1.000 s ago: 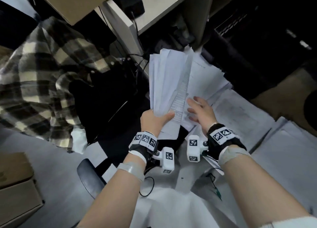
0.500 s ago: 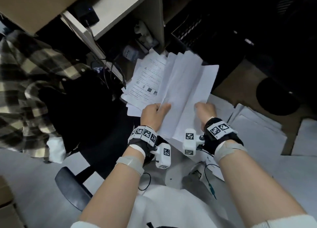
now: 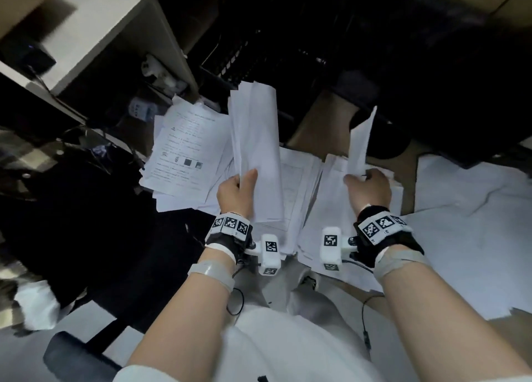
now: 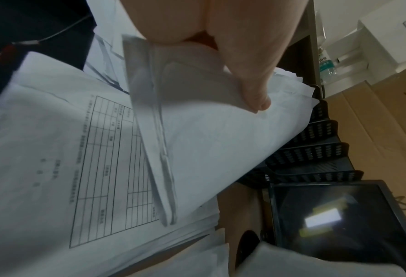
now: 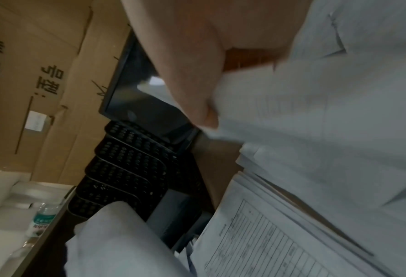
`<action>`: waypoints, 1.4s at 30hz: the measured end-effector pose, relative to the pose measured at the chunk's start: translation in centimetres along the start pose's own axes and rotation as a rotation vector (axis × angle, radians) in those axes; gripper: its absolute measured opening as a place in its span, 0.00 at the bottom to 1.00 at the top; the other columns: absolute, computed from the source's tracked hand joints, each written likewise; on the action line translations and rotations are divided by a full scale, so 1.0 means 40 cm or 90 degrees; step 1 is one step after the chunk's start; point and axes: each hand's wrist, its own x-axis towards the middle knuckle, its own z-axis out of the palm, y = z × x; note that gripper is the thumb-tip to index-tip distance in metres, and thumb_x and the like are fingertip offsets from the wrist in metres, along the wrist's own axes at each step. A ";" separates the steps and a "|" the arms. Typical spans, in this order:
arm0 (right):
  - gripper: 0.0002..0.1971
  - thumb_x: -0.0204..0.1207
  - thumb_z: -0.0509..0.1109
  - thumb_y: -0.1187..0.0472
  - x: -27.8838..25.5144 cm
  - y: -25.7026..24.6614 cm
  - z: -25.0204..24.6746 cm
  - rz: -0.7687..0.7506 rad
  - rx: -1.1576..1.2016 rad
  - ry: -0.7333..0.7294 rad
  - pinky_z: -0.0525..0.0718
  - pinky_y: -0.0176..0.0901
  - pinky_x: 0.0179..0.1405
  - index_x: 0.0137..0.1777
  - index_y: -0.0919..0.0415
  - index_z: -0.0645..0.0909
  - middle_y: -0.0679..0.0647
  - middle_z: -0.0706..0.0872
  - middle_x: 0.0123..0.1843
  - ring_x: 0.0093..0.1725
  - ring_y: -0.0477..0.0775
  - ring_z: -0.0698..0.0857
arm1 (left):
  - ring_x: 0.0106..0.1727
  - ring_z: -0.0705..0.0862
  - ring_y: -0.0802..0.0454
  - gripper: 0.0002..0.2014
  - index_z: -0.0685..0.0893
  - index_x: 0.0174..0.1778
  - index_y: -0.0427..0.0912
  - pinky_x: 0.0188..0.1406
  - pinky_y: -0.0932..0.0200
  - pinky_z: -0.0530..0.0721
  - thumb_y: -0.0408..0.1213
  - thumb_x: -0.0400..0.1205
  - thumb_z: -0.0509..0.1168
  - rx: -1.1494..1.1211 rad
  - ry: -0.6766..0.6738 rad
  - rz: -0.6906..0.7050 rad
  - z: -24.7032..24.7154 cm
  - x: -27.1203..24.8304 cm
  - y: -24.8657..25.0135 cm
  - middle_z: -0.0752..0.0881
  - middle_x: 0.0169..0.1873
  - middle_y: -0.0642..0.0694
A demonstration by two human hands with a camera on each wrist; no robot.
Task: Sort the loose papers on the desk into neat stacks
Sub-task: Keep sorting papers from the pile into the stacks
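My left hand (image 3: 237, 190) grips a bundle of white papers (image 3: 256, 148) held upright above the desk; its thumb (image 4: 251, 90) presses the sheets in the left wrist view. To the right, my right hand (image 3: 367, 186) pinches a single sheet (image 3: 359, 140) standing on edge, apart from the bundle; the right wrist view shows its thumb on that sheet (image 5: 280, 105). Beneath both hands lie stacks of papers: one with a printed table (image 3: 290, 180) (image 4: 102, 159), one under the right hand (image 3: 325, 209), and a printed page pile (image 3: 184, 151) at the left.
A black mesh file tray (image 4: 315, 159) (image 5: 125, 168) and a dark monitor (image 4: 339, 221) stand behind the papers. Cardboard boxes (image 5: 42, 75) rise at the back. More white sheets (image 3: 460, 223) spread at the right. A black chair (image 3: 72, 223) is left, a water bottle (image 5: 42, 217) beyond.
The right hand has pulled one sheet out of the left hand's bundle and carried it off to the right. The view has swung rightward over the desk stacks.
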 end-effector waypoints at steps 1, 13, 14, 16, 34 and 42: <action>0.14 0.71 0.72 0.51 -0.009 -0.006 0.028 -0.017 -0.015 -0.062 0.77 0.46 0.44 0.51 0.60 0.81 0.56 0.87 0.47 0.49 0.63 0.85 | 0.19 0.60 0.58 0.28 0.65 0.23 0.42 0.19 0.64 0.57 0.50 0.81 0.71 0.006 -0.004 0.010 -0.010 0.010 -0.003 0.64 0.20 0.50; 0.10 0.74 0.72 0.57 -0.167 -0.086 0.495 0.004 -0.114 -0.191 0.74 0.41 0.46 0.51 0.60 0.80 0.56 0.84 0.48 0.50 0.61 0.84 | 0.21 0.74 0.66 0.23 0.77 0.22 0.46 0.25 0.68 0.69 0.48 0.82 0.71 0.071 -0.003 -0.080 -0.332 0.146 -0.145 0.79 0.20 0.52; 0.11 0.74 0.72 0.56 -0.174 -0.090 0.522 -0.001 -0.121 -0.198 0.74 0.41 0.45 0.52 0.61 0.80 0.57 0.85 0.48 0.50 0.62 0.85 | 0.20 0.75 0.67 0.22 0.78 0.22 0.45 0.24 0.70 0.68 0.47 0.82 0.71 0.067 -0.004 -0.084 -0.346 0.149 -0.158 0.80 0.20 0.47; 0.14 0.74 0.72 0.54 -0.188 -0.099 0.563 -0.010 -0.129 -0.225 0.73 0.41 0.45 0.55 0.61 0.79 0.56 0.84 0.50 0.49 0.61 0.84 | 0.18 0.75 0.69 0.22 0.81 0.26 0.34 0.21 0.74 0.66 0.43 0.83 0.72 0.052 -0.009 -0.096 -0.364 0.150 -0.177 0.81 0.20 0.44; 0.14 0.81 0.73 0.56 -0.138 -0.057 0.258 -0.063 0.225 -0.330 0.90 0.45 0.46 0.60 0.65 0.83 0.56 0.91 0.52 0.48 0.55 0.90 | 0.24 0.69 0.53 0.24 0.71 0.25 0.45 0.28 0.59 0.69 0.50 0.83 0.70 -0.011 -0.118 -0.058 -0.085 0.030 -0.029 0.73 0.22 0.53; 0.33 0.71 0.69 0.29 -0.055 0.004 0.105 0.086 0.282 -0.371 0.84 0.49 0.60 0.63 0.55 0.84 0.49 0.89 0.58 0.58 0.52 0.87 | 0.23 0.60 0.55 0.27 0.61 0.23 0.49 0.26 0.58 0.61 0.47 0.84 0.69 0.019 -0.058 -0.062 0.010 -0.091 -0.008 0.61 0.19 0.56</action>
